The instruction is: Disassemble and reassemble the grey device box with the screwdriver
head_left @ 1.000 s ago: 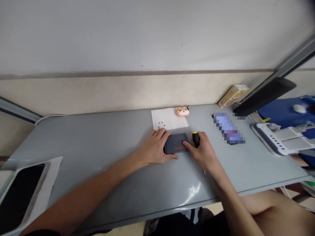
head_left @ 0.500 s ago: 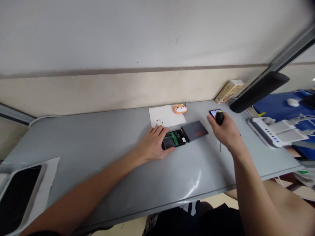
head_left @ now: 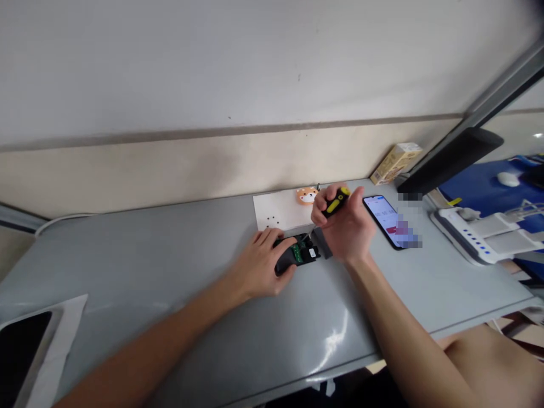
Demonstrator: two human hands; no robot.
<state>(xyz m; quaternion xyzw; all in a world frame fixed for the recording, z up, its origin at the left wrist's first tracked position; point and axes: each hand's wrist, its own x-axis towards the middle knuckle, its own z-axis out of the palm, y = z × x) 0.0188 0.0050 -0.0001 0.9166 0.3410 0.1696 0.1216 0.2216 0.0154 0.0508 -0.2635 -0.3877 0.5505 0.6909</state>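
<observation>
On the grey table (head_left: 191,255), left of the phone (head_left: 382,218), lies an opened black case (head_left: 306,258) with a green circuit board (head_left: 297,253). The left hand (head_left: 262,266) clamps its left end; the right hand (head_left: 351,229) grips a yellow-black screwdriver (head_left: 337,203), shaft slanting toward the board, contact unclear.

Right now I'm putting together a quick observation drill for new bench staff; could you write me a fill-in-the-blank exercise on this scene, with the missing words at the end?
The right hand holds a black-and-____ screwdriver. The left hand holds an opened device whose exposed circuit board is ____. An orange animal-faced case lies on a ____ sheet of paper. The small lights on the power strip are ____.

Missing words: yellow; green; white; blue.
</observation>
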